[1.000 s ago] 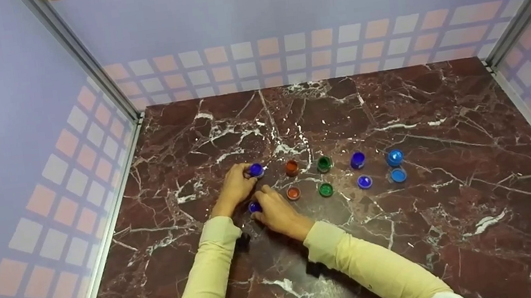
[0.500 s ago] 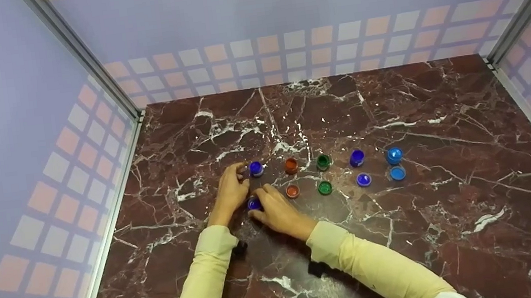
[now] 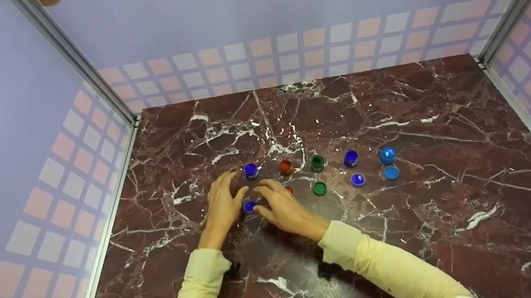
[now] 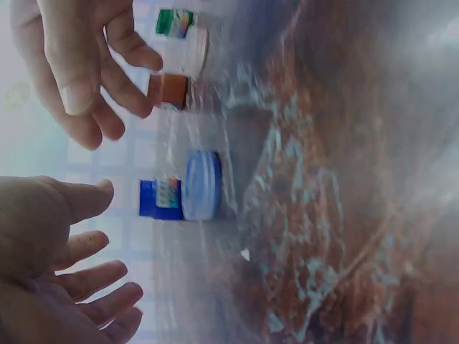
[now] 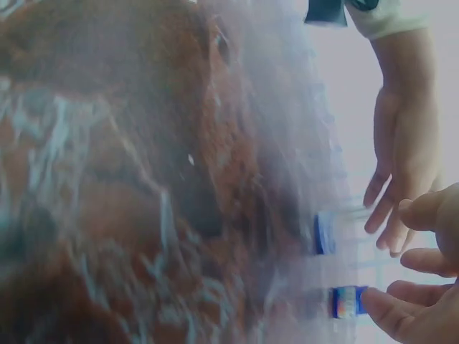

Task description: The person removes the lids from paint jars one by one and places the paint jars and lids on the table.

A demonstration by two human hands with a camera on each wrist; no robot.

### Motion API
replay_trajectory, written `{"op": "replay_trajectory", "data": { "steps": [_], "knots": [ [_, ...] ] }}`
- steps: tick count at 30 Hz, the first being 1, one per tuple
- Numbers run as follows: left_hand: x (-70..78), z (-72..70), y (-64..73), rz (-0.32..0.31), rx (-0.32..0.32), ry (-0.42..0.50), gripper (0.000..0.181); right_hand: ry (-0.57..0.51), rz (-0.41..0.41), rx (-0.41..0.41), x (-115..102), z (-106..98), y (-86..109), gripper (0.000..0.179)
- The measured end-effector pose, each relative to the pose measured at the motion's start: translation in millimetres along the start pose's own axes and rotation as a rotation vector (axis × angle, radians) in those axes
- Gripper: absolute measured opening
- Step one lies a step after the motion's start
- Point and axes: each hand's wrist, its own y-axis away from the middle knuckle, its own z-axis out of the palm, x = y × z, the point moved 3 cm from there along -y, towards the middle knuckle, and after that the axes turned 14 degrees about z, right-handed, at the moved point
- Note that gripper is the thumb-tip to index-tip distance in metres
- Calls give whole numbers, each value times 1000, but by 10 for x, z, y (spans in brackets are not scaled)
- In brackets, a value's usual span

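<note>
Five colours' worth of small paint pots aside, the leftmost blue-violet paint pot (image 3: pixel 251 171) stands uncapped, and its lid (image 3: pixel 249 206) lies in front of it with blue paint inside. My left hand (image 3: pixel 222 207) is spread to the left of both, holding nothing. My right hand (image 3: pixel 285 210) hovers over the lid's right side, fingers loosely bent; its thumb is very near the lid, and I cannot tell whether it touches. In the left wrist view the pot (image 4: pixel 159 199) and lid (image 4: pixel 203 185) stand apart from both hands. The right hand partly hides an orange lid (image 3: pixel 290 190).
Rightward in a row stand an orange pot (image 3: pixel 285 167), a green pot (image 3: pixel 317 163), another blue-violet pot (image 3: pixel 351 158) and a light blue pot (image 3: pixel 387 155). Before them lie a green lid (image 3: pixel 319 188), a violet lid (image 3: pixel 358 179) and a light blue lid (image 3: pixel 391 172). Patterned walls (image 3: pixel 248 9) enclose the marbled table.
My left hand has let go of the leftmost pot and drawn back toward me and to the left. The right hand's fingers have come off the lid and spread.
</note>
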Motion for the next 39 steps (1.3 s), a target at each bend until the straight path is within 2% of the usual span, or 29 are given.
{"op": "replay_trajectory", "data": {
  "steps": [3, 9, 16, 22, 29, 39],
  "knots": [
    [71, -49, 57, 35, -17, -27, 55, 30, -4, 3, 20, -81, 21, 49],
    [202, -162, 141, 55, -82, -73, 64, 115, -9, -25, 106, -264, 86, 64],
    [255, -270, 188, 86, -102, -113, 72, 227, 70, -61, 338, -547, 143, 78],
    [185, -343, 213, 105, -88, -152, 74, 289, 141, -40, 590, -872, 219, 79],
    [65, -449, 230, 124, -81, -227, 69, 358, 222, 5, 928, -1307, 309, 82],
    [-116, -625, 265, 81, -129, -287, 70, 404, 326, 57, 1545, -1921, 574, 79]
  ]
}}
